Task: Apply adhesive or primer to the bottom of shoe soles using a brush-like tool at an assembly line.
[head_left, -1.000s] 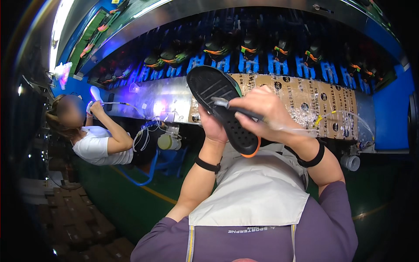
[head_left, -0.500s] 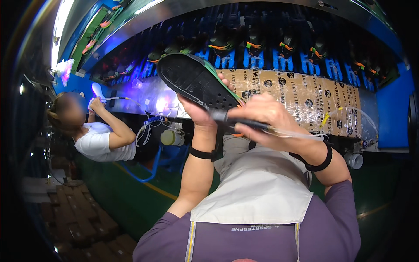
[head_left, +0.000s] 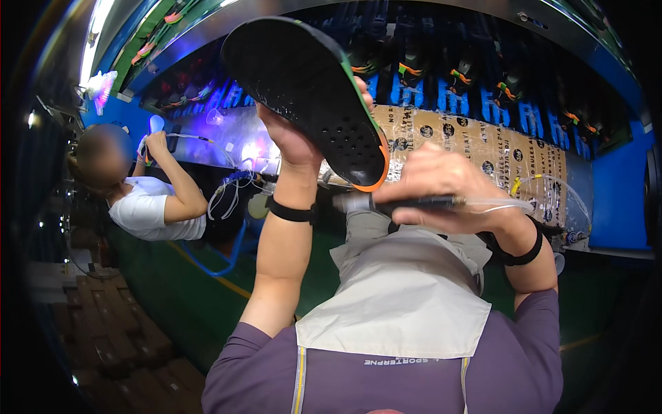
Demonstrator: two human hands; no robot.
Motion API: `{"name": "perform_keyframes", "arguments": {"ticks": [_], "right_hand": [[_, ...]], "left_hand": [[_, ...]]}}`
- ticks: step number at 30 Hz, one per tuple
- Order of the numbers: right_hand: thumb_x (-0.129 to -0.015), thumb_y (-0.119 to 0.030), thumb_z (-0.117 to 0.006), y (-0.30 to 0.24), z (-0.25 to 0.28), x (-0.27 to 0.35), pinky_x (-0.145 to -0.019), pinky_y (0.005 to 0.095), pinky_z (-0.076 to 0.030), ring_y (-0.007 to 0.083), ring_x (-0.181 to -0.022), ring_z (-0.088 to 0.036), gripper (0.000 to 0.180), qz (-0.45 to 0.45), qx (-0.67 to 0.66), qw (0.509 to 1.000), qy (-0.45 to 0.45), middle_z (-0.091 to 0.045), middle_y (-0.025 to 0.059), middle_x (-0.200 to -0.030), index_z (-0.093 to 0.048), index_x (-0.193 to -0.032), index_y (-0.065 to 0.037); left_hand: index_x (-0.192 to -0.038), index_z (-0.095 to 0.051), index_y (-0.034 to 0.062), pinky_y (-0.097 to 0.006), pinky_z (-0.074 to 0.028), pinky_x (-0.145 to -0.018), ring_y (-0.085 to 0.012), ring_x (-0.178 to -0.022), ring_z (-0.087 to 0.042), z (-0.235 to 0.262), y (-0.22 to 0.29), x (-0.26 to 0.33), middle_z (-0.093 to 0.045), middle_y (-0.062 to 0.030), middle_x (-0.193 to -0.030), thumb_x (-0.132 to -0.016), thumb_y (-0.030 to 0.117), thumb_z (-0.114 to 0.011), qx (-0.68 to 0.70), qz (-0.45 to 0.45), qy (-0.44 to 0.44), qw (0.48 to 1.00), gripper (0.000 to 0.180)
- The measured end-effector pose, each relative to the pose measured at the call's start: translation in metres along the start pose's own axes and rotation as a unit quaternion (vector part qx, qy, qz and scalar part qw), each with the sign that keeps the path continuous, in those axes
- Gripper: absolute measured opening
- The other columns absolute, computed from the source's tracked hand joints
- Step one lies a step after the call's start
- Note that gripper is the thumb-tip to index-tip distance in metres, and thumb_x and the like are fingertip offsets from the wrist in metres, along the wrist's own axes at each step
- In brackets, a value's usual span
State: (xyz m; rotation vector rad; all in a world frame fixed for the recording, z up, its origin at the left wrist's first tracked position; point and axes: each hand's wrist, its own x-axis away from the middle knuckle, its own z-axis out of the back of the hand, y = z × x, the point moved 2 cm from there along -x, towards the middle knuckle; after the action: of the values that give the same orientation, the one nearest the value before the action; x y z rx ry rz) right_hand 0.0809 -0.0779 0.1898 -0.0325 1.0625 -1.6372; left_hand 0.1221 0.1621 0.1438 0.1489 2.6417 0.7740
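My left hand holds up a black shoe sole with an orange and green rim, raised high and tilted toward me, its perforated underside showing. My right hand is closed around a dark pen-like tool with a clear thin tube trailing to the right. The tool's tip points left, just under the sole's lower end. Both wrists wear black bands. A pale apron covers my lap.
A co-worker in a white shirt sits at the left, hands raised at a blue-lit bench. A brown printed panel runs behind my hands, under a row of shoes on blue holders. Green floor lies below.
My left hand has lifted the sole higher and closer to the camera, tilting it further. My right hand with the tool has dropped slightly below the sole's end.
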Motion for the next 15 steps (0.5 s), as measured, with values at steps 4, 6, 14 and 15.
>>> {"name": "perform_keyframes", "arguments": {"ticks": [4,6,14,15], "right_hand": [[-0.084,-0.011,-0.083,0.002,0.003,-0.004,-0.079,0.0391,-0.045,0.026,-0.08,-0.062,0.03,-0.021,0.102,0.994,0.019,-0.066,0.0058,-0.083,-0.077,-0.114,-0.008],[-0.084,-0.007,-0.082,0.002,0.005,-0.005,-0.078,0.0392,-0.045,0.0254,-0.079,-0.062,0.033,0.008,0.033,0.999,-0.022,-0.066,0.0068,-0.083,-0.076,-0.116,-0.008],[-0.083,-0.008,-0.083,0.004,0.008,-0.01,-0.076,0.038,-0.048,0.0252,-0.08,-0.064,0.036,0.016,0.055,0.997,-0.046,-0.067,0.0067,-0.083,-0.076,-0.118,-0.009],[-0.083,-0.008,-0.083,0.004,0.006,-0.011,-0.076,0.038,-0.048,0.0252,-0.08,-0.064,0.036,0.011,0.059,0.996,-0.067,-0.067,0.0067,-0.083,-0.076,-0.118,-0.009]], "left_hand": [[-0.151,-0.044,-0.0043,-0.055,-0.056,-0.102,-0.0431,-0.12,-0.065,0.002,0.004,-0.017,-0.06,-0.0304,-0.134,-0.081,0.094,-0.048,-0.104,0.012,0.016,0.994,0.121],[-0.153,-0.042,-0.0042,-0.055,-0.056,-0.102,-0.0434,-0.121,-0.065,-0.001,0.006,-0.021,-0.058,-0.031,-0.139,-0.084,0.092,-0.047,-0.13,0.011,0.048,0.99,0.118],[-0.149,-0.052,-0.0015,-0.04,-0.059,-0.097,-0.0252,-0.114,-0.071,-0.026,0.005,-0.046,-0.068,-0.0178,-0.135,-0.107,0.064,-0.041,-0.29,0.105,-0.013,0.951,0.079],[-0.146,-0.056,-0.0008,-0.035,-0.059,-0.095,-0.0207,-0.111,-0.072,-0.028,0.0,-0.048,-0.071,-0.0147,-0.131,-0.109,0.061,-0.039,-0.322,0.145,-0.012,0.935,0.074]]}}
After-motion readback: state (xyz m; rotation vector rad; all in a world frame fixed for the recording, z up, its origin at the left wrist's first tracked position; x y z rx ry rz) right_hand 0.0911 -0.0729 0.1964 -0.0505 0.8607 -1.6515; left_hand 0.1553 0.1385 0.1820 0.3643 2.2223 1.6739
